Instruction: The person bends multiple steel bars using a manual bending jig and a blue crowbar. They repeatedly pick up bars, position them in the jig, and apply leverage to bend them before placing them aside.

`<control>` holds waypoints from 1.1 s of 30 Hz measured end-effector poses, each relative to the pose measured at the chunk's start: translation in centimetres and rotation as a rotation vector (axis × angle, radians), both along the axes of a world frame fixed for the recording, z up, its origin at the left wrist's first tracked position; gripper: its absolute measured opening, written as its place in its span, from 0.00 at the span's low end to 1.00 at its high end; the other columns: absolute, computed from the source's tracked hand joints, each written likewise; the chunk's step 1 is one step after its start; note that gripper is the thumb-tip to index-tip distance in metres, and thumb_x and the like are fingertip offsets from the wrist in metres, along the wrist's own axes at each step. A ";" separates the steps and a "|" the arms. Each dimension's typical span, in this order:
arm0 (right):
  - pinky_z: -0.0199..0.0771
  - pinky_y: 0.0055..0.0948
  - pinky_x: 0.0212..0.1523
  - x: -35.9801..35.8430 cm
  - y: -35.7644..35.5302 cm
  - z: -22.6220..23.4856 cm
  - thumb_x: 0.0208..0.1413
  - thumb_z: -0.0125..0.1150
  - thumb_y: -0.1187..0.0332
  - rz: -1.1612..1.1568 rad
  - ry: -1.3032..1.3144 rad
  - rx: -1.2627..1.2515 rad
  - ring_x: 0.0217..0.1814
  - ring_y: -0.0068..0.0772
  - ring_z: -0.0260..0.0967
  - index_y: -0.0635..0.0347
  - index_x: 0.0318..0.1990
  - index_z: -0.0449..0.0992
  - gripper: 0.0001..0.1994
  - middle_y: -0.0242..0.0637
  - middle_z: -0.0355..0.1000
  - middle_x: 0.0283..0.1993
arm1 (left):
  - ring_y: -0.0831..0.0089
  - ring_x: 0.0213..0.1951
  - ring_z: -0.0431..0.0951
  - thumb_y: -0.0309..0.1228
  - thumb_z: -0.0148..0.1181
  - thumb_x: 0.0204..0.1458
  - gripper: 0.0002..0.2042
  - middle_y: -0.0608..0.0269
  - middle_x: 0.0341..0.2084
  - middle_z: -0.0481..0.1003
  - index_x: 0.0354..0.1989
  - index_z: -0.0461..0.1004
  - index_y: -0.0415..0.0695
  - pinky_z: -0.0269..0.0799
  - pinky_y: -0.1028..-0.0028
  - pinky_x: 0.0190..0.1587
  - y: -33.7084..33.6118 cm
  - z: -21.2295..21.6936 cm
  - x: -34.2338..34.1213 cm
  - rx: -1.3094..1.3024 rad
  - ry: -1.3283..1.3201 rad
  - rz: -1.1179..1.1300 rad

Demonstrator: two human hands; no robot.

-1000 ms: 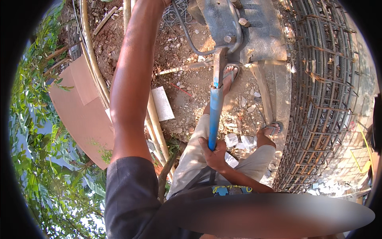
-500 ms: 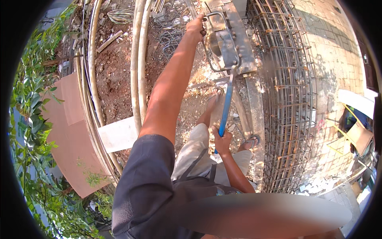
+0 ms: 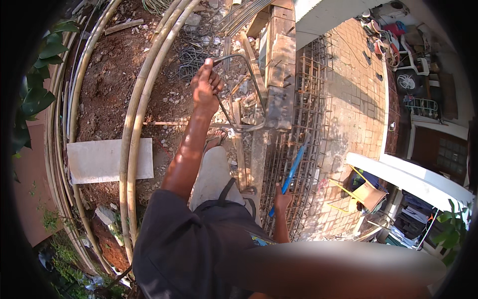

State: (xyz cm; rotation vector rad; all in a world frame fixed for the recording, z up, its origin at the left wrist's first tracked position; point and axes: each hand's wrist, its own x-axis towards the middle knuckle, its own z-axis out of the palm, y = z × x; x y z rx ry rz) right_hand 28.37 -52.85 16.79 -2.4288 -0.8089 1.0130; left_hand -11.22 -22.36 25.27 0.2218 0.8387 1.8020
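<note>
My left hand (image 3: 205, 89) is closed on one corner of a steel rebar stirrup (image 3: 255, 82), a bent rectangular loop. The loop hangs beside the wooden bending bench (image 3: 281, 107), which has metal pegs standing on its top. Its far lower corner overlaps the bench edge in the view; I cannot tell whether they touch. Lower right, my right hand (image 3: 283, 200) grips a blue-handled rebar bending bar (image 3: 295, 168) near its lower end. The bar slants up and right over the rebar cage (image 3: 311, 84), apart from the bench.
Bent steel pieces (image 3: 191, 62) are heaped on the rubble beyond my left hand. Long bamboo poles (image 3: 133, 114) cross the left side, over a pale board (image 3: 97, 162). Paving (image 3: 343, 107) runs right of the cage, with a brown seat on yellow legs (image 3: 368, 197).
My left hand has drawn the stirrup off the bench pegs, back and left. My right hand has swung the bending bar away from the bench to the right. The view has shifted right.
</note>
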 end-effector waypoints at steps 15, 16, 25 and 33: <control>0.71 0.46 0.25 -6.7 -2.6 3.0 0.56 0.73 0.47 0.178 -0.165 -0.266 0.16 0.45 0.72 0.68 0.21 0.76 0.28 0.45 0.70 0.14 | 0.48 0.58 0.80 0.53 0.63 0.54 0.26 0.47 0.53 0.82 0.53 0.85 0.46 0.71 0.59 0.64 29.1 -15.8 -16.4 -0.766 1.206 -0.171; 0.71 0.47 0.26 -6.6 -2.9 3.2 0.55 0.73 0.46 0.192 -0.235 -0.303 0.17 0.48 0.73 0.68 0.21 0.76 0.29 0.46 0.70 0.15 | 0.48 0.59 0.80 0.53 0.62 0.54 0.26 0.46 0.54 0.82 0.53 0.85 0.46 0.71 0.59 0.65 31.2 -15.2 -15.8 -0.744 1.249 -0.229; 0.76 0.53 0.36 -7.4 -5.8 3.2 0.53 0.70 0.44 0.115 -0.206 -0.512 0.33 0.62 0.80 0.67 0.26 0.82 0.28 0.55 0.76 0.22 | 0.51 0.50 0.84 0.49 0.62 0.52 0.21 0.51 0.48 0.84 0.49 0.86 0.51 0.77 0.58 0.55 41.1 -18.4 -14.1 -0.547 1.550 -0.621; 0.75 0.57 0.44 -5.5 -7.7 -0.1 0.54 0.65 0.44 0.272 -0.267 -0.513 0.42 0.68 0.79 0.69 0.32 0.83 0.28 0.62 0.78 0.31 | 0.55 0.43 0.84 0.40 0.65 0.50 0.18 0.49 0.40 0.85 0.47 0.85 0.45 0.77 0.58 0.50 38.3 -15.8 -16.7 -0.342 1.737 -0.643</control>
